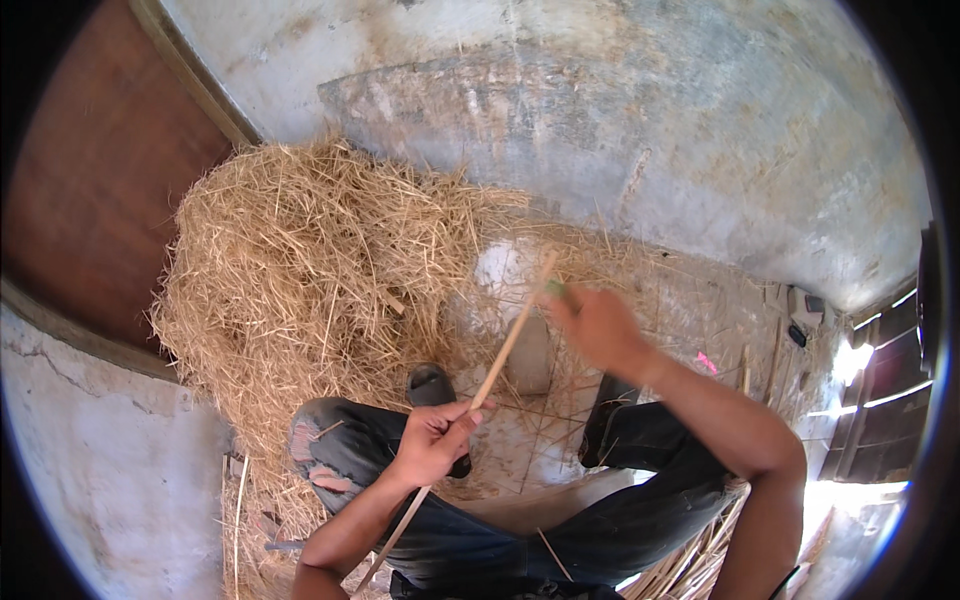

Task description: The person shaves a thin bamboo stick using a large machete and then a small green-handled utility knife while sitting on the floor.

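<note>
Left hand (435, 445) curled; right hand (597, 330) (blurred) farther forward, elbow (782, 458) bent.

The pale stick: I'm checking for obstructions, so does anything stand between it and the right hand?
A blurred green object at the right hand lies between it and the upper part of the pale stick; whether they touch is unclear. Nothing else visible intervenes.

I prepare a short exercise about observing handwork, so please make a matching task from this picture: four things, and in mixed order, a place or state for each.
1. left hand
2. right hand
3. straw heap
4. small scrap

A. beside the brown panel
B. pink, on the floor
C. blurred, with something green
D. gripping the stick

Pairs: 1-D, 2-C, 3-A, 4-B.
</note>
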Tool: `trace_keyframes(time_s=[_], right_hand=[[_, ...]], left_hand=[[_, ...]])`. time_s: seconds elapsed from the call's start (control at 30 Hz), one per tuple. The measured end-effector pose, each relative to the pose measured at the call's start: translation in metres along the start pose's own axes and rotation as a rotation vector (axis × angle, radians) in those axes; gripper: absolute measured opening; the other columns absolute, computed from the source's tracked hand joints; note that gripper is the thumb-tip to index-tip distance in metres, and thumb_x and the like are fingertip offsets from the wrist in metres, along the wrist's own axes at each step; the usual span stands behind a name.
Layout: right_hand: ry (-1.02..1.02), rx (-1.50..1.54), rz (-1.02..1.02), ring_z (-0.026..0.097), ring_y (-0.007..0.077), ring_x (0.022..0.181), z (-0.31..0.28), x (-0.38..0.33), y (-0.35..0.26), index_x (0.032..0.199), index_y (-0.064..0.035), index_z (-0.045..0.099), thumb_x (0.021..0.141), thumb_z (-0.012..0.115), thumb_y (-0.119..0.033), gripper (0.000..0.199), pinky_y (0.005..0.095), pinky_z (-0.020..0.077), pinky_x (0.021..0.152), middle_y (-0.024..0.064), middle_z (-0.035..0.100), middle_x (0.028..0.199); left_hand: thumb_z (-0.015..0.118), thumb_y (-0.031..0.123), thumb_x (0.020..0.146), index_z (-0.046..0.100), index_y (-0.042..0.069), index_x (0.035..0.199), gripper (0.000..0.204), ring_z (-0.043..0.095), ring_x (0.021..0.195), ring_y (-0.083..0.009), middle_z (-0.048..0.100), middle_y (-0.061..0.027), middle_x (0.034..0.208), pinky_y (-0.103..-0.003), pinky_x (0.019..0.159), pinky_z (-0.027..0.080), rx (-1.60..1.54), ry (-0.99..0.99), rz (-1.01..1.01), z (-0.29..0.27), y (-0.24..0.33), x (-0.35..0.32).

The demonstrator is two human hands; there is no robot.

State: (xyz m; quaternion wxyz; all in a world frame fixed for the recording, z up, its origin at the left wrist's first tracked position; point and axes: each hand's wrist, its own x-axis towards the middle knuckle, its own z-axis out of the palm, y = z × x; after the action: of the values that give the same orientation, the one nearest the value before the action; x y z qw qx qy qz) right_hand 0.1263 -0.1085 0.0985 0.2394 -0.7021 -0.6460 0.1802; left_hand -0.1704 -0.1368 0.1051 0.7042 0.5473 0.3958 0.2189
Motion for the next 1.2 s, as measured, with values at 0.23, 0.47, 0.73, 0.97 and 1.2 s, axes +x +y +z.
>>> trace_keyframes(time_s=[0.23,0.47,0.73,0.97,1.2], right_hand=[[0.407,0.131,0.346,0.061,0.0345,0.068,-0.078,0.030,0.110,0.091,0.0058,0.064,0.103,0.053,-0.046,0.054,0.0476,0.0458,0.068,0.0263,0.060,0.073],[0.086,0.125,-0.124,0.061,0.0384,0.052,-0.028,-0.025,-0.025,0.096,-0.0059,0.063,0.100,0.057,-0.047,0.042,0.0448,0.0460,0.049,0.0165,0.060,0.059],[-0.080,-0.060,-0.402,0.064,0.0355,0.051,0.014,-0.057,-0.055,0.089,-0.0099,0.061,0.097,0.058,-0.053,0.044,0.0472,0.0487,0.045,0.0119,0.063,0.058],[0.047,-0.086,-0.432,0.065,0.0345,0.054,0.005,-0.038,-0.045,0.088,-0.0096,0.060,0.097,0.057,-0.054,0.045,0.0468,0.0490,0.047,0.0127,0.064,0.061],[0.235,-0.083,-0.181,0.064,0.0389,0.058,-0.042,-0.007,-0.024,0.089,-0.0087,0.061,0.098,0.059,-0.049,0.041,0.0499,0.0489,0.051,0.0158,0.063,0.061]], left_hand=[[0.052,0.013,0.106,0.063,-0.005,0.129,0.031,0.033,0.048,-0.0014,0.042,0.0062,0.057,-0.022,0.045,0.025,-0.042,-0.093,0.101,0.001,0.000,0.000],[0.054,0.011,0.105,0.064,-0.003,0.130,0.030,0.033,0.050,-0.0010,0.042,0.0078,0.061,-0.023,0.046,0.026,-0.064,-0.069,0.082,-0.002,0.000,-0.001],[0.059,0.007,0.102,0.063,0.002,0.135,0.033,0.036,0.056,0.0008,0.044,0.0096,0.064,-0.021,0.050,0.028,0.180,0.012,0.274,0.001,-0.013,0.008],[0.060,0.004,0.099,0.061,0.000,0.136,0.037,0.032,0.057,-0.0014,0.039,0.0080,0.063,-0.023,0.051,0.025,0.237,0.107,0.256,0.009,0.009,0.016],[0.058,0.005,0.100,0.061,-0.002,0.135,0.035,0.031,0.057,-0.0007,0.040,0.0091,0.065,-0.023,0.050,0.024,0.197,0.023,0.293,0.009,0.012,0.014]])
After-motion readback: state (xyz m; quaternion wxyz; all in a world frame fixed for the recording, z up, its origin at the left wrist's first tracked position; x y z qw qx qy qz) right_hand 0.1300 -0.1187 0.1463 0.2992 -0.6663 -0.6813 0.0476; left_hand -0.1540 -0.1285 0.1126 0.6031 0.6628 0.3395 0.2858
